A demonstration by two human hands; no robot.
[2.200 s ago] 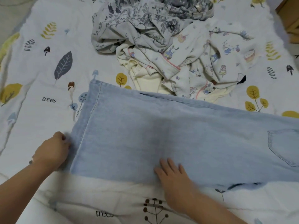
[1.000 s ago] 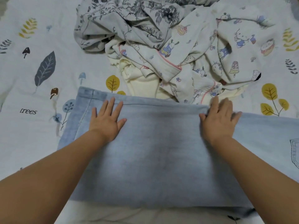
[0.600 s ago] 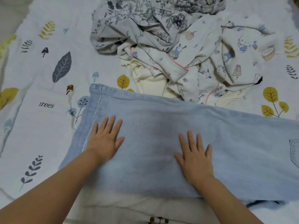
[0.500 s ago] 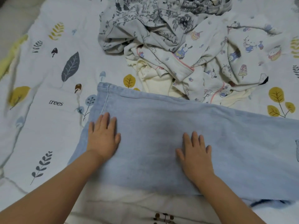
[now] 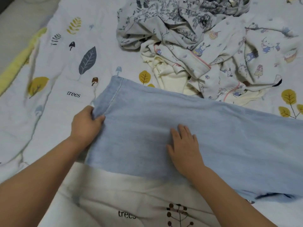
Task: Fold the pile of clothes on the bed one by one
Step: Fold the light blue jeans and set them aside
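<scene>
The jeans [image 5: 188, 128] lay flat on the bed [image 5: 49, 112], just before the pile [image 5: 205, 46]. Left hand [image 5: 85, 126] gripped the hem; right hand [image 5: 185, 148] pressed flat, fingers straight. Best carry the hem across squarely, edges matched.

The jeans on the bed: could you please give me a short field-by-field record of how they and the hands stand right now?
item: light blue jeans, spread flat across the bedspread
left hand: grips the hem end of the jeans, thumb on top
right hand: lies flat on the middle of the jeans, fingers straight
fold state: not yet folded over
waiting pile: floral garment, cartoon-print garment and cream garment, crumpled beyond the jeans
</scene>
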